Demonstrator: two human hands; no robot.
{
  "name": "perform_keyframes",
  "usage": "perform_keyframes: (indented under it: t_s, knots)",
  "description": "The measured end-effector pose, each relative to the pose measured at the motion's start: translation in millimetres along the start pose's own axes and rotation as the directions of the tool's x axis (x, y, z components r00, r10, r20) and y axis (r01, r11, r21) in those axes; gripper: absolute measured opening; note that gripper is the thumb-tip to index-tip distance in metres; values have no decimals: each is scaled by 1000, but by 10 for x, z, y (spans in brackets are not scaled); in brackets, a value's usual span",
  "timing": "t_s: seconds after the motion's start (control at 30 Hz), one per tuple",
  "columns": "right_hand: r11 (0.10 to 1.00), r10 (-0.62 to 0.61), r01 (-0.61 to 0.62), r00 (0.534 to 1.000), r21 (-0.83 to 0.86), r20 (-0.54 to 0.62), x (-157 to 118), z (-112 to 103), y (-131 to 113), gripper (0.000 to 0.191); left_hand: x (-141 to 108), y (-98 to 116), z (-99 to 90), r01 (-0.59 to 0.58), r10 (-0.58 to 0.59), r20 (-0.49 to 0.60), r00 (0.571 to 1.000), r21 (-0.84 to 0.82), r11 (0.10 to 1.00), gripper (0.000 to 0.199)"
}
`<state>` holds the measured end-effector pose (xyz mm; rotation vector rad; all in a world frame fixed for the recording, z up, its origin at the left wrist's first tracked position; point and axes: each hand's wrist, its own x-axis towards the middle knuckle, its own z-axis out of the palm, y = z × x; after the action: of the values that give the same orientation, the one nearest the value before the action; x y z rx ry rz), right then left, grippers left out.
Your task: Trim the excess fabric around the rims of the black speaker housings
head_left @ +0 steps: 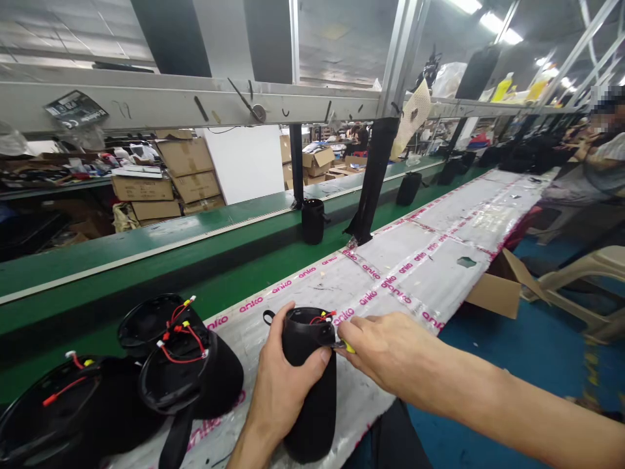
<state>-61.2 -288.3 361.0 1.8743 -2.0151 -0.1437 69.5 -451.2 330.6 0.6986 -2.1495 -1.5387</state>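
Observation:
My left hand [280, 384] is wrapped round a black cylindrical speaker-like housing [312, 417], which stands tilted on the covered bench. Its open top faces up, with red wires [321, 317] inside and a small black loop [268, 317] at the rim. Close against the housing's right upper side, my right hand [375, 342] is closed on a small yellow-handled tool [348, 346]. The tool's metal tip reaches the housing near its rim; my fingers hide most of the tool, so its kind is unclear.
Several more black housings [219, 371] with red wires crowd the left front. Behind the plastic-covered bench [312, 280] runs a green conveyor [263, 260] carrying a black housing [313, 221]. A black-wrapped post [374, 182] rises between them. A carton [495, 290] and a person [605, 156] are at right.

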Motion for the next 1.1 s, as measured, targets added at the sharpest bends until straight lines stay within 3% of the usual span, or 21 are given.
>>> perform_keyframes:
  t_s: [0.3, 0.6, 0.83, 1.1]
  knots:
    - [999, 36, -34, 998, -27, 50, 8, -59, -44, 13, -43, 47, 80, 42, -28, -100, 995, 138, 990, 78]
    - [997, 68, -64, 991, 40, -113, 91, 105, -71, 14, 8, -40, 18, -26, 26, -54, 998, -5, 1000, 63]
    - [995, 104, -104, 994, 7, -31, 45, 46, -60, 13, -4, -35, 34, 15, -15, -47, 999, 5, 1000, 67]
    - [998, 17, -18, 1000, -63, -23, 36, -41, 27, 22, -7, 39, 67, 26, -19, -65, 998, 99, 995, 70]
